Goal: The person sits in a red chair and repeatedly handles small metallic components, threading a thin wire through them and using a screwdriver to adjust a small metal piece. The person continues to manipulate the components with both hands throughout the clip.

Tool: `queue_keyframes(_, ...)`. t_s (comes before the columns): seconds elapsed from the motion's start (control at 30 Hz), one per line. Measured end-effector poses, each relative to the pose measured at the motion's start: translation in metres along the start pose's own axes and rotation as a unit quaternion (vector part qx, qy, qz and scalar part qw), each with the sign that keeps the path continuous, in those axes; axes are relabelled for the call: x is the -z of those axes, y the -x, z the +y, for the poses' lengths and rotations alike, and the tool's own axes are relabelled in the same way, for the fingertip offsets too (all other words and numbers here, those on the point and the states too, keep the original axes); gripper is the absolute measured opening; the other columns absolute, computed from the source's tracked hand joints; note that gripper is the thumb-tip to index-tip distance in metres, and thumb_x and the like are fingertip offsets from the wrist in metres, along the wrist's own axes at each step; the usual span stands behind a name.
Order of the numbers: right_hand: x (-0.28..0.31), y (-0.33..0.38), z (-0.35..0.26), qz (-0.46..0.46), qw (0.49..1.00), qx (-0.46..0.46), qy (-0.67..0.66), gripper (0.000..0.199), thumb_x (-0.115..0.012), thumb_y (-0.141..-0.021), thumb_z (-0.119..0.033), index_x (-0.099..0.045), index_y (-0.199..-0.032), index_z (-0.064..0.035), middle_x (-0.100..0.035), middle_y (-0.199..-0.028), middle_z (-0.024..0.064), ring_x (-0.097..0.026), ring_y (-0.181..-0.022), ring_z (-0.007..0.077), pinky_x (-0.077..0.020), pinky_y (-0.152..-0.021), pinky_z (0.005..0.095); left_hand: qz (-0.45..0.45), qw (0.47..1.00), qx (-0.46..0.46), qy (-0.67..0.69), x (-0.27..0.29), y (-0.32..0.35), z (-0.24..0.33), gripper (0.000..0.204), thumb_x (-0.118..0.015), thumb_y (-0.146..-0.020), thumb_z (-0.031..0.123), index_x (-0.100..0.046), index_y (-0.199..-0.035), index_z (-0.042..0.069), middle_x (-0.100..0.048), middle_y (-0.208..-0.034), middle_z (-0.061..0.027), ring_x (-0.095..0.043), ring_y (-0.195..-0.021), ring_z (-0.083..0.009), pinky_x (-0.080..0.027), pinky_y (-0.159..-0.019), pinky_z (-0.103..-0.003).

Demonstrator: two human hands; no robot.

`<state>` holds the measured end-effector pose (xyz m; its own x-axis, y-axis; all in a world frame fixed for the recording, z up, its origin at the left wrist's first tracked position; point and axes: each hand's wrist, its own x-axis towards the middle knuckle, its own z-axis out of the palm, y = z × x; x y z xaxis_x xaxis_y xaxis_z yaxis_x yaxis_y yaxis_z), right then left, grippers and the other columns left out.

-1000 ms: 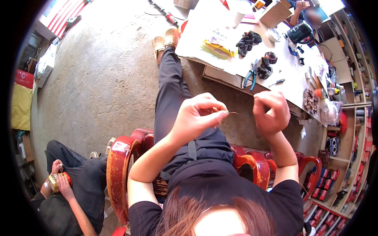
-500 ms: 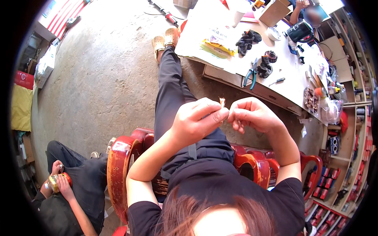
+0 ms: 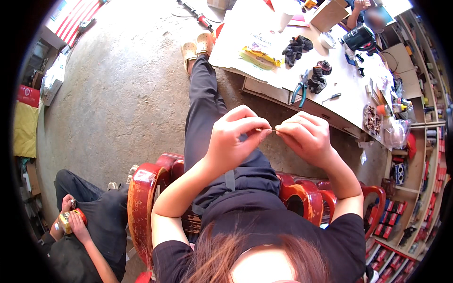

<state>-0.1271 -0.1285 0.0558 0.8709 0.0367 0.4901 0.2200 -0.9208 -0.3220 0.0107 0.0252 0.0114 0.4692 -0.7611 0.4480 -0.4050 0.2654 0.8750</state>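
Observation:
My left hand (image 3: 234, 137) and my right hand (image 3: 304, 136) meet fingertip to fingertip above my lap. Between them they pinch a thin short wire (image 3: 272, 130), so small that I cannot make out more of it. Both hands have their fingers curled closed on it. I sit on a red wooden chair (image 3: 141, 198) in dark trousers, legs stretched toward a white-topped table (image 3: 264, 28).
On the table lie blue-handled pliers (image 3: 298, 92), dark round parts (image 3: 295, 47), a small screwdriver (image 3: 332, 97), a yellow packet (image 3: 257, 54) and a cardboard box (image 3: 328, 14). Another person (image 3: 75, 221) crouches at lower left holding a small object. Shelves of red boxes (image 3: 401, 207) line the right.
My hands were apart a second ago, the right one raised to the side. They have come together in front of me and now both pinch the small wire.

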Motion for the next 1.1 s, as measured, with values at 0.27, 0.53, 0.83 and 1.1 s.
queue_keyframes(0.27,-0.002,0.004,0.003,0.022,1.0,-0.004,0.014,0.015,-0.071,-0.071,-0.001,-0.062,-0.083,-0.0045,-0.061,-0.073,0.0046,-0.062,-0.064,0.0193,-0.0509,-0.055,0.027,0.017,0.947,0.226,0.228,0.002,0.004,-0.006,0.006,-0.07,-0.084,0.0,-0.07,-0.089,-0.003,-0.058,-0.086,-0.0032,-0.061,-0.068,-0.0069,-0.049,-0.059,-0.019)
queue_keyframes(0.53,0.002,0.005,-0.001,-0.025,0.755,-0.444,-0.483,0.012,-0.061,-0.091,-0.012,-0.061,-0.084,-0.0022,-0.06,-0.07,0.0,-0.054,-0.063,0.004,-0.0417,-0.056,0.018,0.128,0.964,-0.192,-0.13,-0.003,0.014,-0.009,0.034,-0.079,-0.065,-0.006,-0.073,-0.098,0.001,-0.054,-0.082,-0.0052,-0.058,-0.063,-0.014,-0.048,-0.055,-0.025)
queue_keyframes(0.83,-0.004,0.014,-0.014,-0.055,0.65,-0.479,-0.587,0.014,-0.064,-0.09,-0.017,-0.061,-0.085,-0.0036,-0.058,-0.071,-0.0001,-0.052,-0.062,0.005,-0.0402,-0.057,0.019,0.057,0.936,-0.274,-0.216,-0.01,0.012,-0.018,0.029,-0.077,-0.062,0.0,-0.073,-0.091,0.001,-0.055,-0.079,-0.0047,-0.06,-0.062,-0.0168,-0.049,-0.053,-0.028)
queue_keyframes(1.1,-0.006,0.036,-0.016,0.052,0.734,-0.475,-0.482,0.008,-0.058,-0.091,-0.008,-0.06,-0.088,-0.0005,-0.06,-0.073,0.0015,-0.055,-0.065,0.005,-0.0446,-0.061,0.0195,0.093,0.966,0.2,0.133,-0.025,0.023,-0.011,0.012,-0.063,-0.088,-0.001,-0.069,-0.099,-0.004,-0.062,-0.086,-0.0056,-0.061,-0.072,-0.0103,-0.05,-0.063,-0.023)
